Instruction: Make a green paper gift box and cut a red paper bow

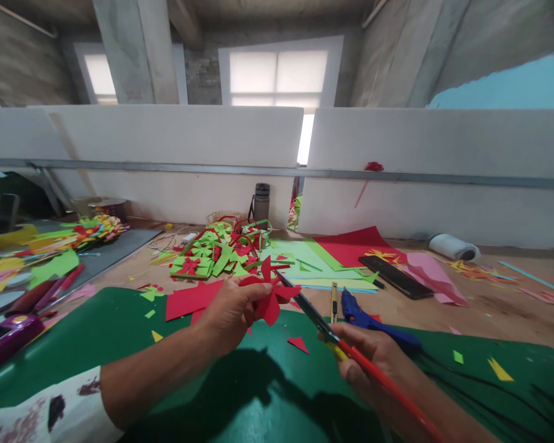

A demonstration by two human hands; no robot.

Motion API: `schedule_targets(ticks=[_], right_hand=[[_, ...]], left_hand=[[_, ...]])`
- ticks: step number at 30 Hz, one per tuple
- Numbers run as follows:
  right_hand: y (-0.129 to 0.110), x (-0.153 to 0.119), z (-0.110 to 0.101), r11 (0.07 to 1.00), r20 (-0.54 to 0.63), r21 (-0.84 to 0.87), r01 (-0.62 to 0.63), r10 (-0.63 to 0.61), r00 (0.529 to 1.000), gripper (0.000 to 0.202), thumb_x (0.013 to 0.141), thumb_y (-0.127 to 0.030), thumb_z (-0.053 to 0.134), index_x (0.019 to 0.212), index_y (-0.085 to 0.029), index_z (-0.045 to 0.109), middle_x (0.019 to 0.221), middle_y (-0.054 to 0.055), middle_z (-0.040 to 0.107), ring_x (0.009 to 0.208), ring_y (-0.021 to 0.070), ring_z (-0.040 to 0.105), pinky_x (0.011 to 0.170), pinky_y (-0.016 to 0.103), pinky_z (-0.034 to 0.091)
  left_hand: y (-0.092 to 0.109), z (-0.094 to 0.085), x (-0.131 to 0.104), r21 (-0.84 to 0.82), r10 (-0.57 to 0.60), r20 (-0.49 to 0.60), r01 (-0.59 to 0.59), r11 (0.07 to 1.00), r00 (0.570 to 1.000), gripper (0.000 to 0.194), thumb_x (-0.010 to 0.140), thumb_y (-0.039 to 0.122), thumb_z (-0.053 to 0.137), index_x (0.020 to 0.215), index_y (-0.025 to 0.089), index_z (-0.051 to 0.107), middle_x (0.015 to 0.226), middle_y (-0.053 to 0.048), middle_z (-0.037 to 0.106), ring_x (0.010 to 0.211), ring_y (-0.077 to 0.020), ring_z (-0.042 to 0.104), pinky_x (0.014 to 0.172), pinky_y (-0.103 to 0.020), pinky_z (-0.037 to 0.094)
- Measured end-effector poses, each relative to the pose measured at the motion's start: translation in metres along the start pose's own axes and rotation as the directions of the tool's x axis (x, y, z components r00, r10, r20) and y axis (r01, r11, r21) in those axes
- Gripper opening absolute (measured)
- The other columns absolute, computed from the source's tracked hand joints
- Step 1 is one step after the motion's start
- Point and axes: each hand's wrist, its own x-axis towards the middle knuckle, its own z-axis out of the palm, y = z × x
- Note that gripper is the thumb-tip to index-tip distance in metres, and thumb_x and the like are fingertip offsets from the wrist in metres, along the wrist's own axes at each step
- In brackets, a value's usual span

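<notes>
Between the thumb and fingers of my left hand [228, 314] is a red paper flower [270, 301] with pointed petals, held up above the green mat [253, 394]. My right hand [369, 357] is closed around scissors [311, 314] with a red and yellow handle. Their dark metal blades point up and left, and the tips are close to the flower's right petal; whether they touch it I cannot tell. Behind my left hand lies a red paper sheet [189, 300]. A small red paper scrap [298, 344] rests on the mat between my hands.
Green and red paper pieces [216, 252] are heaped at the back, before a dark bottle [261, 205]. A blue glue gun [373, 321], yellow cutter [334, 301] and black phone [396, 277] lie to the right. A purple tool [16, 338] and colored paper sit at left.
</notes>
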Motion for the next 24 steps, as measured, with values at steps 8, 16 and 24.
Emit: schedule_targets(ticks=[8,16,24], right_hand=[[-0.007,0.001,-0.008,0.995,-0.128,-0.097,-0.022,0.010,0.992,0.028,0.068,-0.027,0.070,0.092,-0.018,0.062,0.065,-0.006,0.047,0.053,0.0071,0.036,0.049,0.018,0.032],[0.011,0.003,-0.021,0.940,-0.251,-0.339,-0.044,-0.045,0.967,0.036,0.069,-0.030,0.070,0.101,-0.019,0.061,0.077,-0.002,0.066,0.061,0.0118,0.056,0.054,0.020,0.043],[0.018,0.023,-0.085,0.709,-0.427,-0.670,-0.220,-0.126,0.895,0.037,0.078,-0.020,0.060,0.115,-0.017,0.058,0.106,0.011,0.067,0.093,0.0245,0.062,0.079,0.033,0.045]], left_hand=[[-0.034,-0.001,-0.002,0.148,-0.177,-0.100,0.191,0.970,0.979,0.016,0.076,0.027,0.067,0.078,0.014,0.059,0.059,0.000,0.061,0.050,-0.0107,0.056,0.050,-0.023,0.048],[-0.055,0.022,0.002,0.186,-0.280,0.008,0.274,0.944,0.960,0.024,0.083,0.033,0.055,0.078,0.010,0.059,0.070,-0.009,0.066,0.057,-0.0154,0.061,0.052,-0.024,0.047],[-0.065,0.035,0.010,0.179,-0.276,0.009,0.271,0.946,0.961,0.013,0.081,0.025,0.060,0.081,0.012,0.057,0.060,-0.002,0.060,0.049,-0.0105,0.054,0.048,-0.021,0.045]])
